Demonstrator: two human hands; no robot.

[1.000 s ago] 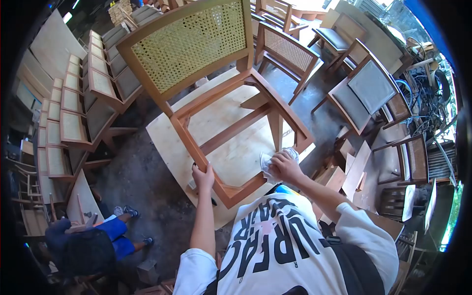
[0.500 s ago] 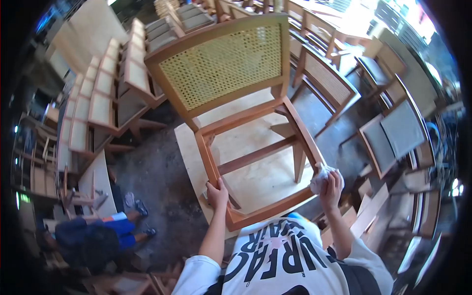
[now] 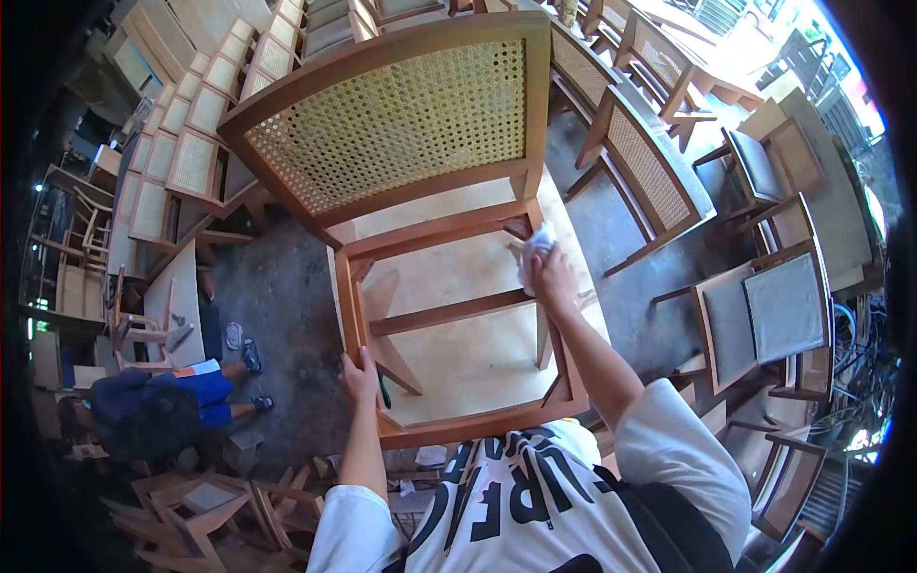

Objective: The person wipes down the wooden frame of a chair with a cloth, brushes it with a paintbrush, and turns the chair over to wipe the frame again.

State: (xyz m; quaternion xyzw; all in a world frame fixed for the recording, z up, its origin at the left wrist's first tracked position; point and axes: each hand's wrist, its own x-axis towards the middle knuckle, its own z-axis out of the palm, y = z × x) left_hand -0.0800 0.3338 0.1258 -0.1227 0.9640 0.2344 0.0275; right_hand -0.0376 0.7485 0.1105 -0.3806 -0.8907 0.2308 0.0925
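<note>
In front of me stands a wooden chair frame (image 3: 478, 425) with an open seat and a woven cane backrest (image 3: 401, 124). My left hand (image 3: 360, 379) grips the seat's left rail, fingers wrapped round the wood. A crumpled white cloth (image 3: 537, 250) is bunched in my right hand (image 3: 557, 282), pressed against the right seat rail near the back corner. Beneath the seat a wooden crossbar (image 3: 458, 313) runs from side to side. The chair rests on a pale plywood board (image 3: 458, 368).
Rows of cane-backed chairs (image 3: 196, 162) line the left. More chairs stand at right, one with a grey padded seat (image 3: 731, 329). A person in blue shorts (image 3: 201, 396) is at lower left. Wooden frames (image 3: 205, 501) lie in the near left corner.
My right hand has slid the cloth along the right rail from the front corner toward the backrest. My left hand keeps hold of the left rail. My view has shifted slightly.
</note>
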